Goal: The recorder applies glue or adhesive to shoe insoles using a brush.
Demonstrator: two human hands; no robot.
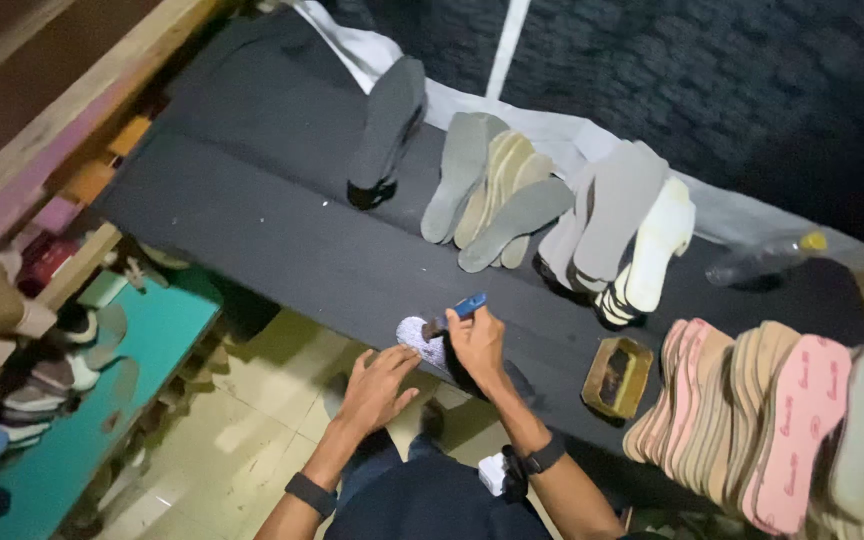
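A long dark bench [252, 200] runs across the dim room, a white cloth [552, 135] along its far edge. Behind it lies dark carpet [702, 70]. The floor [252, 420] is pale yellow tile. A teal shelf [102, 400] and wooden rack [62, 130] stand at left.

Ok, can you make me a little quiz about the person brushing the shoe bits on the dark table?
1. True or false: the right hand holds a brush with a blue handle.
2. What does the left hand press down on: A) a bottle, B) the sole at the bench edge, C) the tin?
3. Fill in: the stack of insoles on the right is mostly ____ coloured.

Key
1. True.
2. B. The bottle lies far off at the back of the bench, and the tin sits apart to the right.
3. Pink.
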